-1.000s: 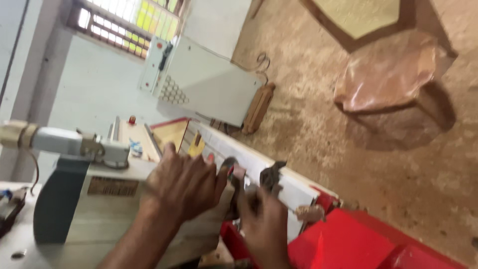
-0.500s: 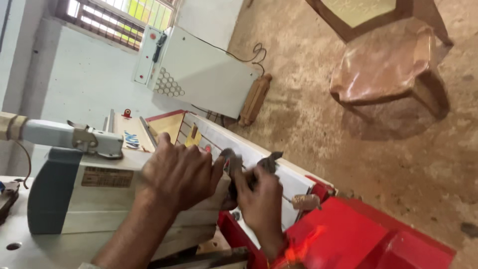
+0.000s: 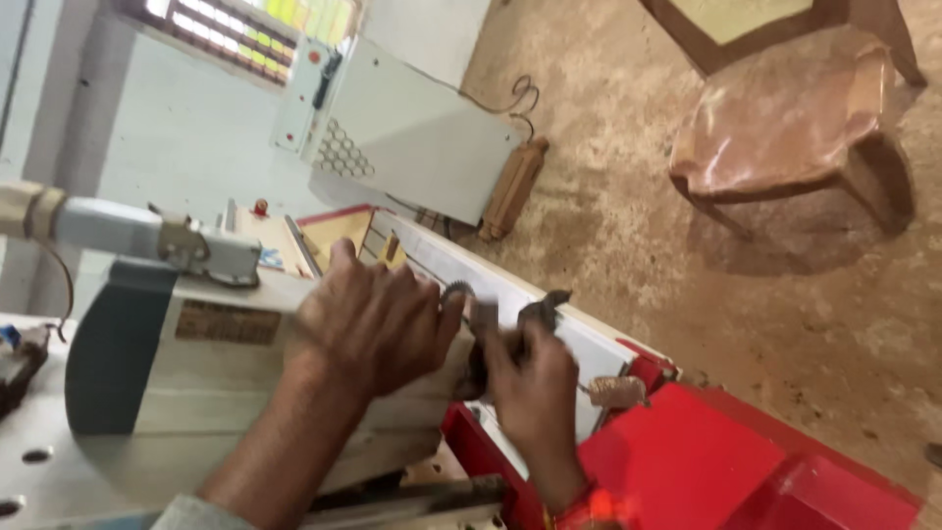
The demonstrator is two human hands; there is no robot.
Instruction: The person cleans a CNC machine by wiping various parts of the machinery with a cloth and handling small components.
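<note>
Pressing down flat, the left hand (image 3: 378,319) lies with spread fingers on the pale top of a woodworking machine (image 3: 196,383), its palm open against the smooth casing beside a worn brown label. Just to its right, the right hand (image 3: 535,388) is closed around a small dark knob or lever (image 3: 481,329) at the machine's edge; blur hides exactly what the part is. A long white fence board (image 3: 549,309) runs past both hands, flat and straight-edged, and beyond it sits a glossy red housing (image 3: 706,461) with sharp corners. A grey-blue metal arm (image 3: 118,231) juts out over the grey tabletop (image 3: 39,461), which has round holes in it. Farther off, a pale metal cabinet (image 3: 412,147) with a perforated patch lies on the rough, sawdust-covered floor (image 3: 608,177), and a plastic-wrapped wooden chair (image 3: 785,118) stands well apart. Nothing in view serves as a container holding anything.
</note>
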